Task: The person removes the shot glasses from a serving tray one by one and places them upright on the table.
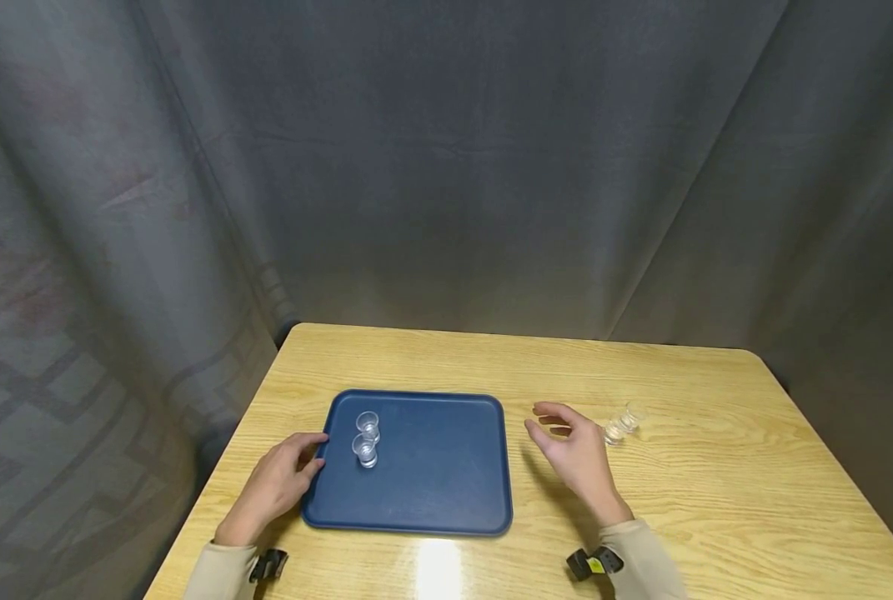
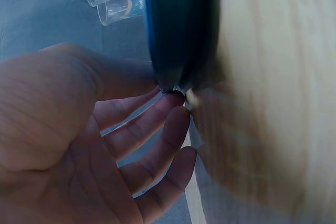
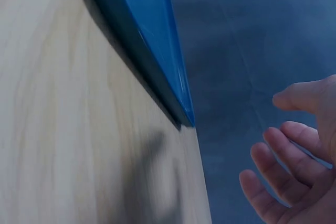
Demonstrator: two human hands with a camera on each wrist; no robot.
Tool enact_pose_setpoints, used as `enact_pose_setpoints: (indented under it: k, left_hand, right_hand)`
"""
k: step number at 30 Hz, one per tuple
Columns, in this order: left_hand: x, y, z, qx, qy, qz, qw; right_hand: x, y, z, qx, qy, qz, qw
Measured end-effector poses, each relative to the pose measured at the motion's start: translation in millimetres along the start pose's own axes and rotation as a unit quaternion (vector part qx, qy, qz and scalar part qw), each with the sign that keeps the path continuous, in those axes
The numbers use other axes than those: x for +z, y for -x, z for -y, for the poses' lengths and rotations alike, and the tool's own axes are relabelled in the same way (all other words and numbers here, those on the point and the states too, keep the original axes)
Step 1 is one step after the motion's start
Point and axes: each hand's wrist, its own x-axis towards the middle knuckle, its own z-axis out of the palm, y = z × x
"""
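Fingertips of our left hand rest relaxed against the blue plastic tray; our right hand hovers loose, empty, the small clear plastic cup lying just beyond it; best grasped gently around its sides.

— How is the left hand lying?
— It is lying palm down, low on the person's left side, the forearm in a beige sleeve reaching forward. The fingers are lying nearly straight and slightly spread, the thumb is pointing forward, and they are gripping nothing.
— And the right hand?
— It is hovering with the wrist raised, the palm turned inward toward the left. Its fingers are hanging loosely curved and apart, the thumb held out from them, and they are holding nothing. A dark band is sitting on each wrist.
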Motion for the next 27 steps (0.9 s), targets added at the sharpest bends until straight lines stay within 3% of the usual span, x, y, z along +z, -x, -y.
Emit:
enact_pose_setpoints:
  k: [12, 17, 27]
  left_hand:
    - [0.5, 0.2, 1.1, 0.003, -0.002, -0.003, 1.0000]
    - [0.8, -0.2, 2.0, 0.003, -0.002, -0.004, 1.0000]
    - [0.7, -0.3, 2.4, -0.003, 0.001, 0.004, 1.0000]
  right_hand:
    - [35.7, 2.1, 14.8, 0.000, -0.059, 0.039, 0.998]
    - [47.8, 5.0, 23.0, -0.009, -0.048, 0.053, 0.997]
    - [76.9, 12.2, 34.1, -0.073, -0.024, 0.094, 0.993]
